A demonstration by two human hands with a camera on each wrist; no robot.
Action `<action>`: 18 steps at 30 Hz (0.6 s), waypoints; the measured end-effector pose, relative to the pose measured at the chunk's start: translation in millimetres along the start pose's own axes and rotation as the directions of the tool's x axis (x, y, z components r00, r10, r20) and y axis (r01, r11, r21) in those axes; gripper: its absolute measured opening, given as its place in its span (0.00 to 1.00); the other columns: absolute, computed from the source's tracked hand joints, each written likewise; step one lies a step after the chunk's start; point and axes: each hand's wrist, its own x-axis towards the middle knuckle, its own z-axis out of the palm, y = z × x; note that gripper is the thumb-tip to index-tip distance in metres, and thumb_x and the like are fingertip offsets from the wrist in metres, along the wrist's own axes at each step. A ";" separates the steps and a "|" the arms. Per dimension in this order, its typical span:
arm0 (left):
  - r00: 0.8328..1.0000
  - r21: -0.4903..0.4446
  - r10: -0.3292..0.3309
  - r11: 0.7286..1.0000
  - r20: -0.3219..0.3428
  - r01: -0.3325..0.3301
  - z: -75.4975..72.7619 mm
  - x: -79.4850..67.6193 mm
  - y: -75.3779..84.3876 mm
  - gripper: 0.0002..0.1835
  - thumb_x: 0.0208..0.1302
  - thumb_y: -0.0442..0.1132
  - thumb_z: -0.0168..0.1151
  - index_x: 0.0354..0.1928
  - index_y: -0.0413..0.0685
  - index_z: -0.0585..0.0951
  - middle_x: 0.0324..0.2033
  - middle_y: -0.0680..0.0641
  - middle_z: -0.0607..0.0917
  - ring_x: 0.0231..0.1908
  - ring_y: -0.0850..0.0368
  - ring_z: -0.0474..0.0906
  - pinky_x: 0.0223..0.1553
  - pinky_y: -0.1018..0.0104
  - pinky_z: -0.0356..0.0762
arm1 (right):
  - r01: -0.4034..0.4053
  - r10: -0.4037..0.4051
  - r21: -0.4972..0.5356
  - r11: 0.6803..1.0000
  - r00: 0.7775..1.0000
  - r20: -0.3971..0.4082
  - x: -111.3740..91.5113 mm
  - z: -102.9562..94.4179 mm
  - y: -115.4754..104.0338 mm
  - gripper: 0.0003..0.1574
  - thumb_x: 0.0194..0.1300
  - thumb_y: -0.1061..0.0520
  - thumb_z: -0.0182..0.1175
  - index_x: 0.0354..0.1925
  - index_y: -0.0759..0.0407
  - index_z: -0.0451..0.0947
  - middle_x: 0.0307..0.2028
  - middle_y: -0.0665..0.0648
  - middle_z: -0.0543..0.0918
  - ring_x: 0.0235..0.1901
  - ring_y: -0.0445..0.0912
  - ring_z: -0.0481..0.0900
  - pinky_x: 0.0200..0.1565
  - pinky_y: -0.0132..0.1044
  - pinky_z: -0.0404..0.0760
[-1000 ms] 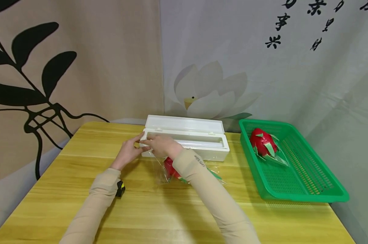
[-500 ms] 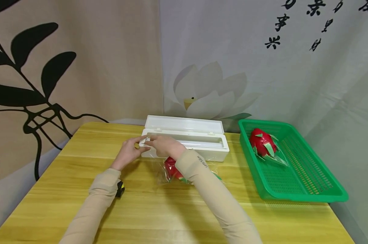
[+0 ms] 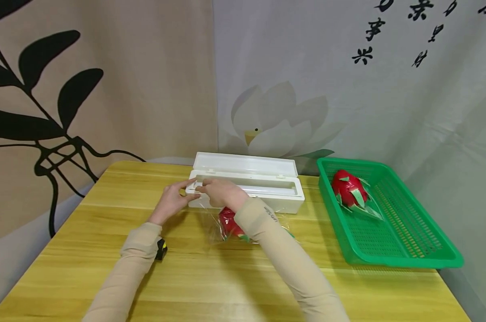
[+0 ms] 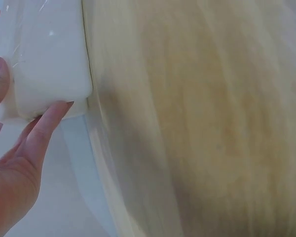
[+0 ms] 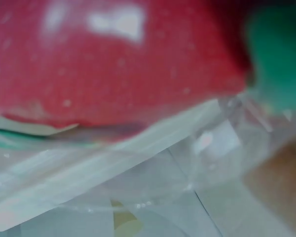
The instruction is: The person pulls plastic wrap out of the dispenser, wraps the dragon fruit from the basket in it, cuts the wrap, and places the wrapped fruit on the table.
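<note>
A white cling film dispenser [image 3: 267, 202] lies across the far middle of the table, lid raised, a pale roll [image 3: 263, 189] inside. My left hand [image 3: 172, 199] grips its left end between thumb and fingers; the left wrist view shows the fingers [image 4: 45, 129] against the end wall. Over the dispenser's front rim, near the left end, is my right hand [image 3: 222, 193], fingers bent down. Its fingertips are too small to tell whether they pinch anything. Below that wrist a red dragon fruit [image 3: 229, 222] lies under clear film, partly hidden by the sleeve; it fills the right wrist view.
A green basket [image 3: 349, 250] stands at the right with another dragon fruit [image 3: 348, 188] in it, film around its leaves. A small black and yellow object [image 3: 161, 249] sits beside the left forearm. Behind the table [image 3: 210, 286] hangs a printed curtain [image 3: 154, 89].
My right hand has shifted slightly to the right along the dispenser's front rim. The left hand keeps its grip on the end, and the dragon fruit stays in place.
</note>
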 end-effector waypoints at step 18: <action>1.000 -0.005 -0.014 1.000 0.001 0.014 -0.2 -0.1 -0.6 0.32 0.60 0.48 0.65 0.66 0.54 0.69 0.54 0.32 0.79 0.10 0.63 0.60 0.14 0.72 0.63 | -0.012 0.013 0.092 0.996 1.000 -0.011 -4.8 -2.7 2.8 0.34 0.66 0.64 0.51 0.68 0.43 0.64 0.62 0.52 0.73 0.59 0.46 0.74 0.63 0.36 0.72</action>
